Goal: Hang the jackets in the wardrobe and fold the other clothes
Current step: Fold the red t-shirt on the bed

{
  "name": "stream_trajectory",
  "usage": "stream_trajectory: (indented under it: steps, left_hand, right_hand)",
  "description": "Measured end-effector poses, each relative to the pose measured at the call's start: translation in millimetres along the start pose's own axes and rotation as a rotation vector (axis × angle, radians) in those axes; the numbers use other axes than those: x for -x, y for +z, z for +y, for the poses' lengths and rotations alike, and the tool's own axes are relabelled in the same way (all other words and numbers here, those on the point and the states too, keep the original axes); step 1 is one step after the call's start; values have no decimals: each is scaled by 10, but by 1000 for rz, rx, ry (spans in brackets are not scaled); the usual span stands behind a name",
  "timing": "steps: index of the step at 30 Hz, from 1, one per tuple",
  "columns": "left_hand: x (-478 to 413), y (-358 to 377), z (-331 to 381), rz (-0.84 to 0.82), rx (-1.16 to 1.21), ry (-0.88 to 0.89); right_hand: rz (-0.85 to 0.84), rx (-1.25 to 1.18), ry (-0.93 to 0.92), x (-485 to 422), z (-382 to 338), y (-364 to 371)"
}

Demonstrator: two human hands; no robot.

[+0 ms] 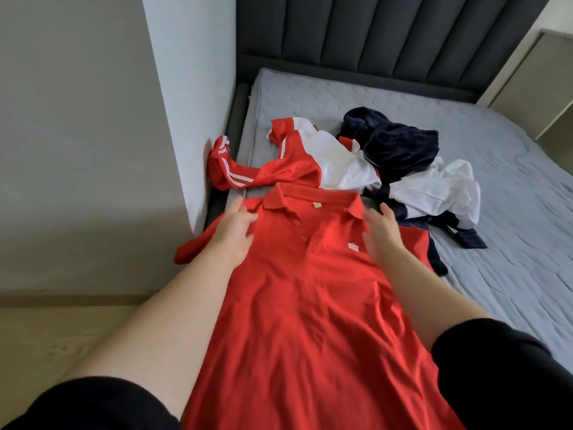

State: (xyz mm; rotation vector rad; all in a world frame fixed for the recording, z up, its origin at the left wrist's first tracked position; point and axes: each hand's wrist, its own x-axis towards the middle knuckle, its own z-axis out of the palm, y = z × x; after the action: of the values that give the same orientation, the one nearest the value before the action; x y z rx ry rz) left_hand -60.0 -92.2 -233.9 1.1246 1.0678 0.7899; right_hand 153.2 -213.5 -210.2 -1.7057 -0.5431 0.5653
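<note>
Left hand (236, 235), right hand (380, 234) flat, uncurled, resting on shoulders of red polo shirt (310, 305); collar between them.

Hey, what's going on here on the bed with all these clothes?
A person is spreading a red polo shirt flat, front up, on the mattress. The left hand and right hand press on its shoulders, fingers straight. Beyond it a red and white jacket, a navy garment and a white and navy jacket lie heaped, not yet sorted.
</note>
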Motion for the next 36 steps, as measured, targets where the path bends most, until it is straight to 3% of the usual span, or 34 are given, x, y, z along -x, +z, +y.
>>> stream_trajectory:
  steps: [3,5,7,9,12,15,20,27,28,30,32,34,36]
  left_hand:
    - [18,-245,-182,208,-5,-47]
    - [6,-441,-363,356,-150,-64]
    - [13,-629,-501,487,-152,-160]
    - [-19,-761,-652,558,-107,-292]
    - [0,-822,-865,405,-27,-495]
    - [12,-935,-1058,356,85,-539]
    - [-68,-1001,-946,324,454,-463]
    - [10,-762,-418,719,661,-265]
    - [25,-707,-308,767,594,-172]
    - [160,-541,-89,758,197,74]
    - [347,-314,-13,558,-211,425]
    - [578,-124,-112,261,-553,681]
    - [811,-27,-371,76,-835,806]
  right_hand:
    - [-15,327,-104,237,228,287]
    - [-169,588,-286,425,432,495]
    - [-333,726,-374,543,605,750]
    - [-430,865,-296,569,763,1004]
    - [-498,1052,-125,553,926,1248]
    - [-487,1115,-123,527,1067,1310]
    - [-498,1140,-123,492,1139,1332]
    - [-547,1021,-19,405,1072,1299]
    - [-552,998,-13,403,1061,1288]
    - [-566,952,-5,385,1029,1268]
    - [-567,765,25,373,968,1228]
    - [-508,304,149,371,873,1132]
    - [-419,-164,339,368,783,952]
